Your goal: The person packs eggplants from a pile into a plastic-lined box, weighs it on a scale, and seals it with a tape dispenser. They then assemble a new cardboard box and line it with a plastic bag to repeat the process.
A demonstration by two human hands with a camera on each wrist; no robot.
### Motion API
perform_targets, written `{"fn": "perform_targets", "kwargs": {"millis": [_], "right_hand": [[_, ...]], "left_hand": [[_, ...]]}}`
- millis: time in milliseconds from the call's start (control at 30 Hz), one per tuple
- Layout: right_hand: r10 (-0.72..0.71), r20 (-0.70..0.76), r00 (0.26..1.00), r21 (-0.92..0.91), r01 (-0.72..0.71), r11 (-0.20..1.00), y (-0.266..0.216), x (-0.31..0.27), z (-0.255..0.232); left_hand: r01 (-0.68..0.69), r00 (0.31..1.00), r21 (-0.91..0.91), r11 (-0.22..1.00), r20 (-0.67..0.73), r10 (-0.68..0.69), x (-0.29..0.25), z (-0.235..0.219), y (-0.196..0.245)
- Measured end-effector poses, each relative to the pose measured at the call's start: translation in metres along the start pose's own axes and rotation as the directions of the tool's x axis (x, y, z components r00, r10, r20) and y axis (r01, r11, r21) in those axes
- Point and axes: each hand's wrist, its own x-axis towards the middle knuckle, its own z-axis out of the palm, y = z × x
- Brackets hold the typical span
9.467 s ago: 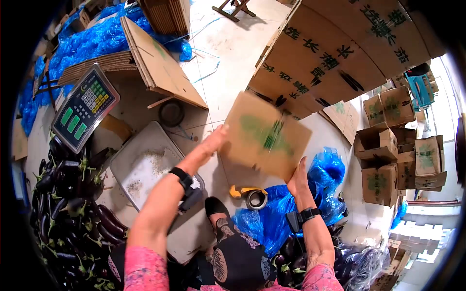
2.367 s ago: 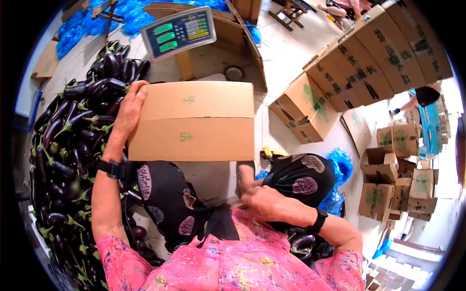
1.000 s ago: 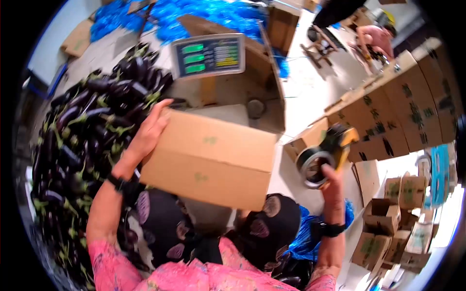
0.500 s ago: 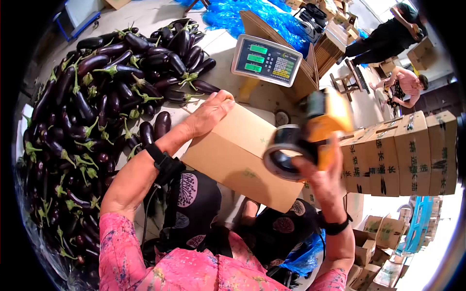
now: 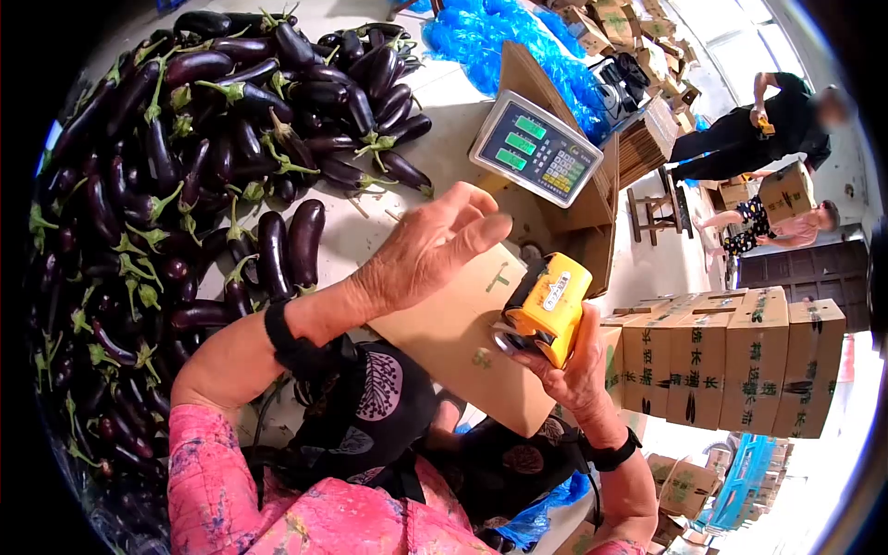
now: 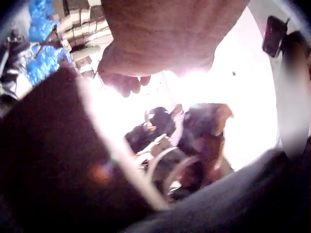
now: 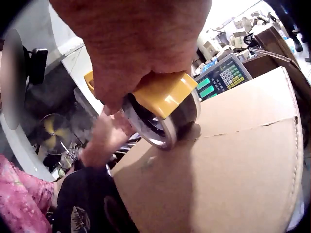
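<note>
A closed cardboard box [image 5: 444, 338] rests across the person's knees, its centre flap seam facing up. In the head view my right hand [image 5: 578, 370] grips a yellow tape dispenser [image 5: 552, 301] over the box's seam. The right wrist view shows its tape roll [image 7: 150, 128] low against the cardboard, close to the seam. My left hand [image 5: 430, 245] is raised above the box's left end with nothing in it, its fingers loosely bent and thumb extended. In the left wrist view, glare washes out much of the scene below that hand [image 6: 170, 39].
A large heap of eggplants [image 5: 213, 157] lies on the floor at the left. Beyond the box stand a digital scale display [image 5: 536, 148] and blue plastic sheeting [image 5: 499, 46]. A row of printed cartons [image 5: 721, 361] lines the right; two people [image 5: 777, 129] are farther back.
The right hand picked up the tape dispenser, swung it out right, then brought it onto the box. The left hand has lifted off the box's edge. The view has turned right.
</note>
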Motion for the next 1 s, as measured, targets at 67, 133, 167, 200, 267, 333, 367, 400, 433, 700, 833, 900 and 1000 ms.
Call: {"fn": "perform_targets", "kwargs": {"millis": [67, 133, 167, 200, 267, 333, 367, 400, 433, 700, 833, 900, 1000], "right_hand": [[0.02, 0.005, 1.0, -0.015, -0.02, 1.0, -0.001, 0.003, 0.003], [0.036, -0.001, 0.999, -0.044, -0.036, 0.998, 0.0, 0.002, 0.003], [0.01, 0.001, 1.0, -0.043, -0.01, 0.999, -0.002, 0.004, 0.002], [0.012, 0.003, 1.0, -0.072, -0.012, 0.997, -0.004, 0.004, 0.002], [0.017, 0.008, 1.0, -0.126, -0.016, 0.992, -0.004, 0.005, 0.003], [0.011, -0.008, 1.0, -0.1, -0.011, 0.995, -0.005, 0.005, 0.005], [0.006, -0.016, 1.0, -0.084, -0.007, 0.996, -0.005, 0.006, 0.007], [0.018, -0.014, 1.0, -0.105, -0.02, 0.994, -0.006, 0.007, 0.008], [0.029, -0.011, 1.0, -0.125, -0.03, 0.992, -0.009, 0.009, 0.008], [0.096, 0.106, 0.99, -0.337, -0.055, 0.94, -0.042, 0.024, 0.006], [0.193, 0.133, 0.972, -0.414, -0.122, 0.902, -0.052, 0.018, -0.004], [0.284, 0.13, 0.95, -0.418, -0.207, 0.884, -0.048, 0.014, -0.008], [0.24, 0.144, 0.96, -0.447, -0.154, 0.881, -0.049, 0.015, -0.005]], "left_hand": [[0.277, 0.954, -0.277, 0.92, 0.193, -0.229, -0.003, -0.001, 0.007], [0.313, 0.923, -0.251, 0.916, 0.308, -0.232, -0.005, 0.002, 0.008], [0.336, 0.904, -0.259, 0.906, 0.358, -0.233, -0.005, 0.005, 0.007], [0.362, 0.881, -0.265, 0.894, 0.41, -0.235, -0.007, 0.008, 0.005], [0.324, 0.926, -0.396, 0.859, 0.32, -0.202, -0.008, 0.016, 0.003], [0.261, 0.946, -0.352, 0.899, 0.279, -0.165, -0.004, 0.017, 0.003], [0.23, 0.963, -0.333, 0.914, 0.214, -0.164, -0.004, 0.019, 0.002], [0.204, 0.975, -0.31, 0.928, 0.149, -0.165, -0.004, 0.022, -0.001], [0.18, 0.983, -0.284, 0.942, 0.081, -0.163, -0.006, 0.022, -0.003], [0.071, 0.996, 0.005, 0.997, 0.047, -0.072, -0.006, -0.027, -0.02], [0.153, 0.984, 0.149, 0.977, -0.119, -0.136, -0.007, -0.095, -0.037], [0.244, 0.955, -0.151, 0.958, -0.133, -0.264, -0.007, -0.141, -0.072], [0.242, 0.955, -0.293, 0.925, -0.095, -0.28, -0.011, -0.147, -0.099]]}}
